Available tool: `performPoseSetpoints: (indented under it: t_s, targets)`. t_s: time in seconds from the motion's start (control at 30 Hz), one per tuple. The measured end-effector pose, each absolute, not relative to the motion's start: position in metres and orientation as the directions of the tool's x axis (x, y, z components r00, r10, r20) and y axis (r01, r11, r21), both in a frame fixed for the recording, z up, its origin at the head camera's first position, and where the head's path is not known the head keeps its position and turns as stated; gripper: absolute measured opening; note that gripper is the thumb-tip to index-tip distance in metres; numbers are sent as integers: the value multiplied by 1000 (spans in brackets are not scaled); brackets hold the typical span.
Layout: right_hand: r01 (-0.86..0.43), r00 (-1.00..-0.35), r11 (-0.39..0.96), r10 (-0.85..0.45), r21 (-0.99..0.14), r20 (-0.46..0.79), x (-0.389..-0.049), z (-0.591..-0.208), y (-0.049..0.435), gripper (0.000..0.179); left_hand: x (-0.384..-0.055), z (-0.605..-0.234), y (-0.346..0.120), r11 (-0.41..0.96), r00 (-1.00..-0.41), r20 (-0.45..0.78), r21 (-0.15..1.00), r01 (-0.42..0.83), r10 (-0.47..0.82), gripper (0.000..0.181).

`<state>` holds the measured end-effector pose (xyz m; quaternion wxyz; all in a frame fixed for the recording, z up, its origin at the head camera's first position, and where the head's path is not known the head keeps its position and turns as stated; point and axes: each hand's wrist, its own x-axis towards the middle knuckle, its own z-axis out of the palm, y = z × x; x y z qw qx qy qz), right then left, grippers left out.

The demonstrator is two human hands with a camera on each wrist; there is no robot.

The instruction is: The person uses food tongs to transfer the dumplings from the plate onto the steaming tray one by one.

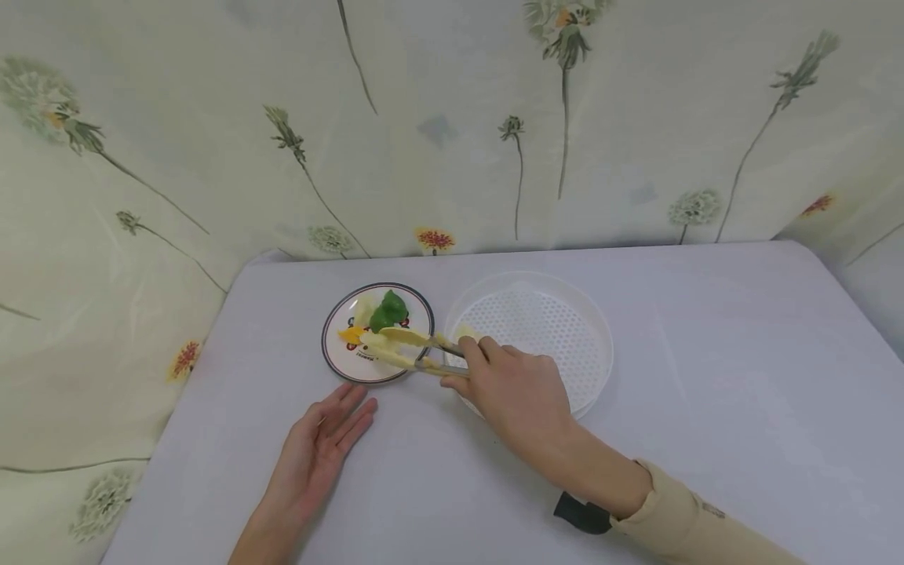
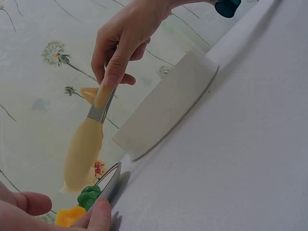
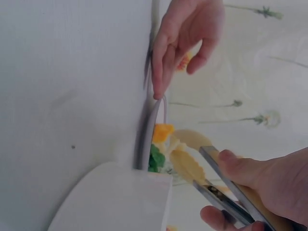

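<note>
My right hand [image 1: 519, 392] grips a pair of tongs [image 1: 427, 365] by their metal arms, thumb on one side and fingers on the other. The cream-coloured tong tips [image 3: 187, 166] stand apart over a small round plate [image 1: 339, 362] with a dark rim. On this plate lie a green piece [image 1: 388, 311], a yellow-orange piece [image 1: 351, 335] and a pale piece [image 1: 363, 310]. Whether the tips touch any piece, I cannot tell. My left hand [image 1: 318, 455], fingers extended and palm turned inward, has its fingertips at the plate's near rim.
A white round tray [image 1: 600, 353] with a perforated bottom and raised wall stands right of the plate, partly under my right hand. Both rest on a white-covered table [image 1: 720, 377]. Behind it hangs a flower-patterned cloth [image 1: 452, 118]. A dark object [image 1: 582, 514] shows under my right wrist.
</note>
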<state>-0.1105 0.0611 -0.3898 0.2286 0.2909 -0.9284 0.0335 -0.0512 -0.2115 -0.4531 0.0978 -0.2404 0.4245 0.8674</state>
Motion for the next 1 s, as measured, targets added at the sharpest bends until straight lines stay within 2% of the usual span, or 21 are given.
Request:
performPoseSetpoints:
  t_s: [0.6,0.8,1.0]
  targets:
    - [-440,-766,890,-439,115,470,-111,-371,113,52,-50,-450,-215,-634,-867,-498,672,-384,-3,52]
    - [-410,-781,907,-405,98,475,-109,-369,132,52,-50,-450,-215,-633,-870,-493,674,-381,0,54]
    - [-408,-765,907,-404,108,501,-109,-375,142,49,-49,-450,-215,-646,-865,-501,660,-384,3,52]
